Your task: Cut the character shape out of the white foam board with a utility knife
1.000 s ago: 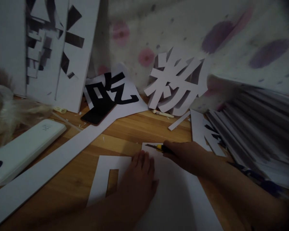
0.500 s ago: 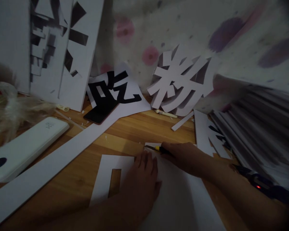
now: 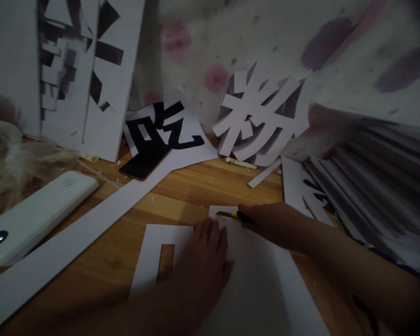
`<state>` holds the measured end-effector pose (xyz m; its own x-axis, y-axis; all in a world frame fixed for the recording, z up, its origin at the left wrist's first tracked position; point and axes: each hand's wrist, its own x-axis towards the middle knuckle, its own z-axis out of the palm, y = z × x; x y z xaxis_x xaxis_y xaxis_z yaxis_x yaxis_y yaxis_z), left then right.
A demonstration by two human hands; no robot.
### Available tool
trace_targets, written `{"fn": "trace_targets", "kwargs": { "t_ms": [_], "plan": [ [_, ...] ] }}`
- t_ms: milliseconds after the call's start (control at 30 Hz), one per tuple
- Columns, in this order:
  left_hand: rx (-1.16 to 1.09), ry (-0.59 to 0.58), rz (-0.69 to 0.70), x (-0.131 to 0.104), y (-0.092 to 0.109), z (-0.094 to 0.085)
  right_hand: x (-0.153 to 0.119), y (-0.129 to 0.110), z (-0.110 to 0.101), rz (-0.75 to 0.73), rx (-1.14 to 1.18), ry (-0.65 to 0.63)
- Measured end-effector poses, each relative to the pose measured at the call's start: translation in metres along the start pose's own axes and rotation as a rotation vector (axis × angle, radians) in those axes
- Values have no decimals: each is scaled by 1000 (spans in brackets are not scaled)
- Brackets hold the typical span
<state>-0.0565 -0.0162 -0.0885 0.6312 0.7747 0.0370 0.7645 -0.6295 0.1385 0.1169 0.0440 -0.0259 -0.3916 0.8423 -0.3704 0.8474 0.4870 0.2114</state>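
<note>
My right hand [image 3: 262, 221] grips a utility knife [image 3: 235, 214], yellow and black, its thin blade pointing left over the top end of a white board [image 3: 252, 270]. Whether the blade touches the surface I cannot tell. Flat on the board's left part rests my left hand [image 3: 208, 261], fingers stretched forward, a little below the blade. Beside it on the left is a white piece with a rectangular cut-out [image 3: 145, 256], through which the wood shows. My left hand and forearm hide part of both.
On the wooden table [image 3: 115, 261] lie a long white strip [image 3: 70, 252], a white power bank [image 3: 45, 210], a dark phone [image 3: 143, 164] and a pen [image 3: 240, 163]. Cut-out white lettering [image 3: 252, 116] leans at the back. Stacked boards [image 3: 381, 186] stand right, clear plastic [image 3: 14, 158] left.
The knife and my right hand have shifted slightly right, the blade now farther in from the board's top left corner. My left hand stays on the board. The view has moved slightly.
</note>
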Motion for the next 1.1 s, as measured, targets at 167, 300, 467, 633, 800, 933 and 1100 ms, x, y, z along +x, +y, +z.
{"fn": "trace_targets", "kwargs": {
  "t_ms": [167,300,467,633,800,933,1100],
  "plan": [
    [52,14,-9,-1,1,1,-18,6,8,47,4,-43],
    [53,49,-2,0,1,4,-26,6,15,118,-4,-88],
    [31,51,-9,1,-2,4,-31,5,15,142,-14,-105],
    [47,38,-7,1,-2,2,-31,5,17,150,-27,-103],
    [41,14,-7,0,-1,2,-33,3,19,193,-29,-122],
    [5,13,-8,-2,-3,3,-37,-1,20,214,-17,-112],
    [-106,98,23,-4,-10,5,-51,-7,26,270,87,-56]
  ]
}}
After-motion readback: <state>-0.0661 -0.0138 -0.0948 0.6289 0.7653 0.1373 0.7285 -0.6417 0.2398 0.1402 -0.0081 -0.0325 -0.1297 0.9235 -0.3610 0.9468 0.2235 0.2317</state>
